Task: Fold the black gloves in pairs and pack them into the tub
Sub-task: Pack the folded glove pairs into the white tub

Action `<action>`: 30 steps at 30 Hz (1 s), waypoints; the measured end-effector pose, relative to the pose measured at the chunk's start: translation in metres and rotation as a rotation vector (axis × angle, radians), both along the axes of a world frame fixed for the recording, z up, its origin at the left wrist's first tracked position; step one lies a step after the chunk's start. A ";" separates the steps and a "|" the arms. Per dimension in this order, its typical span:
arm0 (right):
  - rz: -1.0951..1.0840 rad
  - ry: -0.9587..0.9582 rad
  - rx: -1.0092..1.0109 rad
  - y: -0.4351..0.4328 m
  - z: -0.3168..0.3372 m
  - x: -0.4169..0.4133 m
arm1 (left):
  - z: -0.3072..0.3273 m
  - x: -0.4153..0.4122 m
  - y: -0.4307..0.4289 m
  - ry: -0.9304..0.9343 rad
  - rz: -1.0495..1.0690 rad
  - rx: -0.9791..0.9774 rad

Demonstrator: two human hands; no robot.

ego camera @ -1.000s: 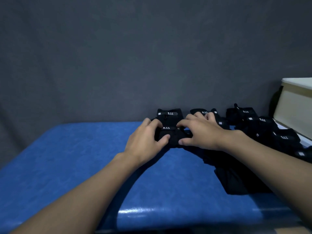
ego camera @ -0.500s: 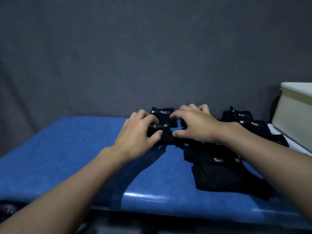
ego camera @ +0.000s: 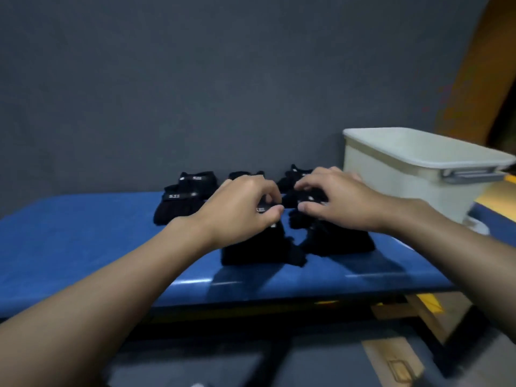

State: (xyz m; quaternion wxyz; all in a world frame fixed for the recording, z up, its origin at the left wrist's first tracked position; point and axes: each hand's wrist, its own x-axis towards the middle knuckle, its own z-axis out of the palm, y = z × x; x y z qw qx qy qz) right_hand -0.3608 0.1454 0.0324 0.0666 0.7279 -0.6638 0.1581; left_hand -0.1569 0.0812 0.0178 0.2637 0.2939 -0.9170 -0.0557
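- At the middle of the counter [ego camera: 83,233], our left grip [ego camera: 245,208] is curled, thumb and forefinger pinching the top edge of the left glove [ego camera: 251,251]; a small white tag shows at the pinch, too blurred to read.
- Just beside it, our right grip [ego camera: 340,202] curls its fingers down over the right glove [ego camera: 339,241], thumb against the near edge, grasping the cloth. White marks show between the fingers, but we cannot read them.
- Both black gloves lie on the blue counter, touching each other near the front edge.
- To the left of our grips sits a folded pair [ego camera: 178,206] with a band that reads "5.11" in white.
- Behind it lies a second folded pair [ego camera: 198,178], its white label blurred but seemingly the same mark.
- More black gloves [ego camera: 293,174] show behind our grips, partly hidden.
- At the right end of the counter stands the pale tub [ego camera: 405,174], with a grey handle [ego camera: 472,173] on its side; we cannot see inside it.
- A grey backdrop [ego camera: 195,79] stands behind the counter.
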 end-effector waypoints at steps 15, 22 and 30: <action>-0.257 -0.429 0.233 0.046 -0.048 -0.075 | -0.036 -0.087 0.004 -0.224 -0.059 0.089; -0.222 -0.527 0.221 0.027 -0.069 -0.091 | -0.041 -0.103 0.004 -0.171 -0.002 0.155; -0.118 -0.821 0.081 0.024 -0.079 -0.094 | -0.033 -0.110 0.012 -0.099 0.064 0.228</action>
